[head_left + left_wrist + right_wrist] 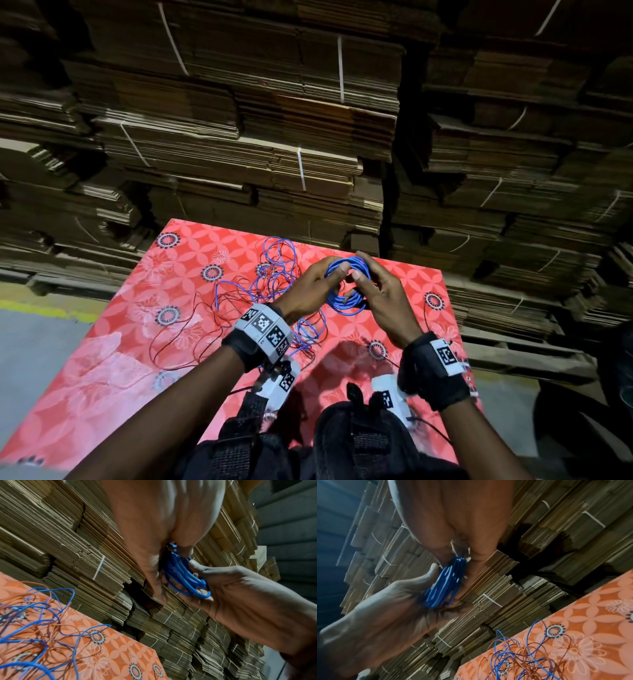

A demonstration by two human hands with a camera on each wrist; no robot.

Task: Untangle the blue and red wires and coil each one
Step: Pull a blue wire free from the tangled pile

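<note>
Both my hands hold the blue coil [346, 286] up off the surface [113, 342], over its far right part. My left hand [310, 291] grips the coil's left side, thumb laid over the top of the loops, fingers [154, 574] curled behind them. My right hand [380, 294] grips the right side, thumb on the upper loops, fingers curled round the coil's outer edge. The left wrist view shows the loops bunched tight between the two hands.

The rest of the blue wire [274, 267] lies loose on the surface, left of the coil, and runs under my left wrist. It is tangled with the red wire [191, 325], which spreads in thin loops further left and toward me. Where the blue tail leaves the coil is hidden behind my left hand, probably on its lower side.

Stacks of flattened cardboard [239, 137] stand behind the surface.
</note>
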